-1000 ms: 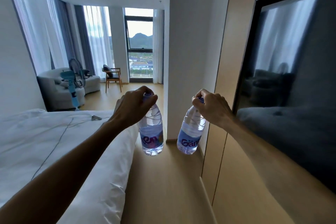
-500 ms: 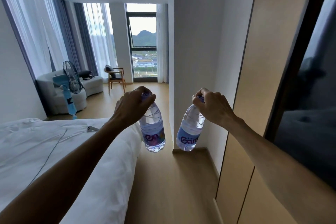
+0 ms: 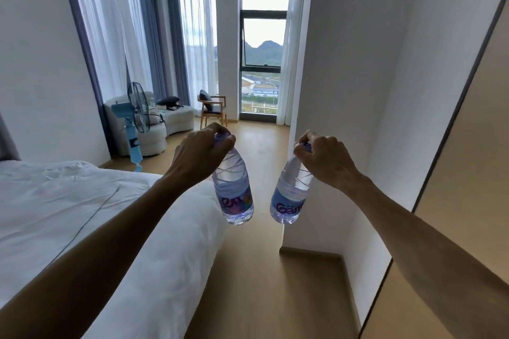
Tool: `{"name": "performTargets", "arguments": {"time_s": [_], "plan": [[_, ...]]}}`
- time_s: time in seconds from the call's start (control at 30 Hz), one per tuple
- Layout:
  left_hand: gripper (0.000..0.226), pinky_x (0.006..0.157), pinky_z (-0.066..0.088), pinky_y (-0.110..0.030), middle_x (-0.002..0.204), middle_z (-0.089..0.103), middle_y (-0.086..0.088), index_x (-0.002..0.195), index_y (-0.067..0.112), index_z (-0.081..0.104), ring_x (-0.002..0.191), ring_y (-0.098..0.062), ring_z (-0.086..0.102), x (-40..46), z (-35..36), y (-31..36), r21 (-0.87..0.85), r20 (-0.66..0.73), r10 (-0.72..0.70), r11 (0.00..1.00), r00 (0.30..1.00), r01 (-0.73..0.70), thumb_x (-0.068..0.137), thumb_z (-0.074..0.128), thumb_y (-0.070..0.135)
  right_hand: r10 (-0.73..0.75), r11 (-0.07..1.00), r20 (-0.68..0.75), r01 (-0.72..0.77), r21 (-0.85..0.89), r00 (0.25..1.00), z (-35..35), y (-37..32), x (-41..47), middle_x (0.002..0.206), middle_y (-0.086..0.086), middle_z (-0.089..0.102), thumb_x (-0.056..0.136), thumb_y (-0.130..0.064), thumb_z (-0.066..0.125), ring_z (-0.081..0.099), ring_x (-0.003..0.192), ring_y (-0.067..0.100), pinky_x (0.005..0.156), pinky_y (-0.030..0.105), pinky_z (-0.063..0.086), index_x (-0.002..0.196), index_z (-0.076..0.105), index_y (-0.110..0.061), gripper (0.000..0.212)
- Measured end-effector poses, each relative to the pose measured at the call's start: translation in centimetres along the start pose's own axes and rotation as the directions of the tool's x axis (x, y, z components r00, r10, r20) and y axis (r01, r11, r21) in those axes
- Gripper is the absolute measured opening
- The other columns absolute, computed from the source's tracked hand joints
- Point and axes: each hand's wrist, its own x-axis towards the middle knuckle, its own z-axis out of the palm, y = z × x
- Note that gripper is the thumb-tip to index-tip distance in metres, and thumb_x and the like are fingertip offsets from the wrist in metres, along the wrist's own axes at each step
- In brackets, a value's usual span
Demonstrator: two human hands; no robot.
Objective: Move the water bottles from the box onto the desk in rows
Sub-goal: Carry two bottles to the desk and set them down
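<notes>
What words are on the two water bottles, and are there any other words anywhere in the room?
"en": purple letters showing on the label of the left bottle, held by the left hand; the rest wraps out of sight.
"Gan": purple letters on the blue label of the right bottle, held by the right hand; cut off at the bottle's edge.
A dark mark on the blue fan stand: too blurred to read.
No other words show.

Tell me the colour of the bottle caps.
Purple, peeking out from both hands' grips on the caps; only the head view shows them.
</notes>
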Motion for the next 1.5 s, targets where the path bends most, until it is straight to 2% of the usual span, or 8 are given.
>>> {"name": "performTargets", "arguments": {"time_s": [0.2,0.4,0.53,0.73,0.87,1.03,1.3,1.5], "plan": [[0.032,0.063,0.051,-0.029,0.089,0.061,-0.001,0.115,0.008,0.059,0.071,-0.015,0.059,6.2,3.5,-4.9,0.036,-0.027,-0.034,0.999,0.999,0.035,0.097,0.053,0.033,-0.043,0.997,0.015,0.042,0.060,0.999,6.4,2.8,7.9,0.096,0.009,0.070,0.099,-0.033,0.047,0.060,0.072,0.020,0.072,0.033,0.056,0.110,0.063,-0.008,0.031],[0.034,0.067,0.057,-0.037,0.092,0.070,-0.005,0.114,0.013,0.059,0.073,-0.017,0.065,14.5,7.7,-12.8,0.070,0.029,0.012,0.997,1.000,-0.014,0.096,0.052,0.040,-0.062,0.995,0.028,0.060,0.078,0.998,13.9,4.3,17.1,0.092,0.007,0.068,0.099,-0.032,0.048,0.058,0.069,0.018,0.064,0.025,0.050,0.109,0.062,-0.008,0.030],[0.032,0.062,0.051,-0.025,0.094,0.071,-0.003,0.112,0.015,0.061,0.073,-0.014,0.064,20.8,10.0,-17.9,0.115,0.054,0.033,0.993,0.998,-0.039,0.096,0.051,0.041,-0.049,0.997,0.048,0.045,0.068,0.998,18.0,5.2,24.1,0.094,0.008,0.069,0.098,-0.032,0.050,0.059,0.070,0.018,0.064,0.026,0.051,0.109,0.062,-0.009,0.028],[0.031,0.059,0.050,-0.026,0.088,0.062,0.001,0.115,0.011,0.059,0.069,-0.015,0.060,30.0,12.5,-23.5,0.085,0.056,0.040,0.995,0.998,-0.045,0.097,0.052,0.035,-0.020,0.997,-0.002,0.020,0.068,1.000,22.5,7.2,33.7,0.090,0.005,0.066,0.097,-0.032,0.049,0.060,0.071,0.021,0.062,0.027,0.049,0.107,0.062,-0.008,0.028],[0.035,0.066,0.058,-0.039,0.094,0.071,-0.007,0.113,0.011,0.059,0.073,-0.020,0.066,35.3,15.1,-27.1,0.070,0.054,0.048,0.996,0.997,-0.052,0.096,0.051,0.040,0.000,0.996,0.002,0.000,0.091,1.000,26.2,9.5,39.1,0.092,0.006,0.066,0.096,-0.031,0.050,0.060,0.074,0.021,0.057,0.024,0.045,0.107,0.062,-0.008,0.027],[0.032,0.062,0.053,-0.031,0.089,0.064,-0.002,0.115,0.008,0.060,0.071,-0.020,0.063,41.7,19.0,-31.0,0.095,0.063,0.042,0.994,0.997,-0.048,0.098,0.051,0.034,-0.018,0.993,0.015,0.016,0.113,1.000,31.5,12.8,45.7,0.096,0.009,0.069,0.097,-0.031,0.051,0.060,0.073,0.019,0.061,0.027,0.051,0.108,0.062,-0.008,0.029],[0.029,0.054,0.045,-0.024,0.081,0.061,0.001,0.111,0.011,0.061,0.059,-0.002,0.054,53.0,25.4,-36.9,0.144,0.054,0.025,0.989,0.998,-0.033,0.097,0.053,0.035,-0.113,0.979,0.066,0.099,0.176,0.991,39.4,18.2,58.7,0.097,0.010,0.069,0.095,-0.030,0.055,0.062,0.075,0.021,0.058,0.025,0.048,0.105,0.064,-0.005,0.028],[0.029,0.066,0.054,-0.035,0.083,0.061,0.001,0.109,0.016,0.060,0.069,-0.017,0.061,60.3,28.8,-42.0,0.163,0.042,-0.062,0.985,0.997,0.054,0.096,0.051,0.040,-0.119,0.974,0.060,0.104,0.203,0.991,44.3,21.8,67.3,0.097,0.009,0.069,0.095,-0.029,0.054,0.060,0.070,0.019,0.053,0.020,0.045,0.105,0.064,-0.005,0.028]]}}
